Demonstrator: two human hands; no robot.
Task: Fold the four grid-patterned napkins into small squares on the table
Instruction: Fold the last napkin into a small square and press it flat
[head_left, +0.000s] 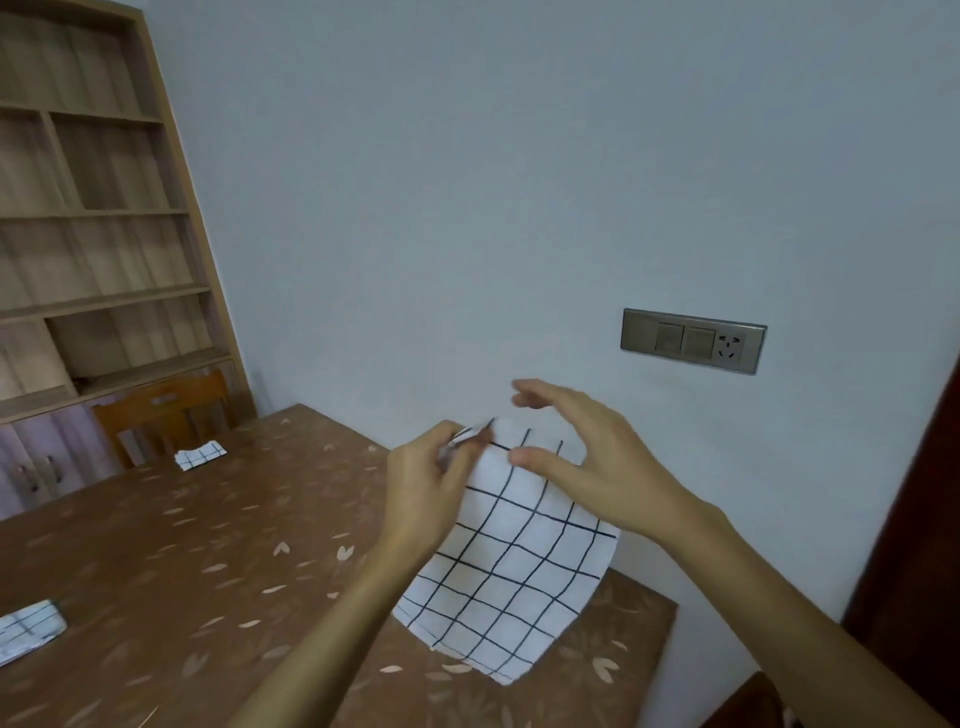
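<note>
A white napkin with a black grid (511, 577) hangs in the air above the table's right end. My left hand (426, 480) pinches its upper left corner. My right hand (582, 454) hovers at the napkin's top edge with fingers spread, the thumb touching the cloth. A small folded grid napkin (200, 454) lies at the table's far edge. Another folded grid napkin (28, 629) lies at the left edge of the view.
The table (208, 545) has a brown leaf-patterned cover. A wooden chair (161, 410) stands at its far side, before a bookshelf (98, 208). A wall socket panel (693, 340) sits on the wall to the right. A dark door frame (914, 519) is at far right.
</note>
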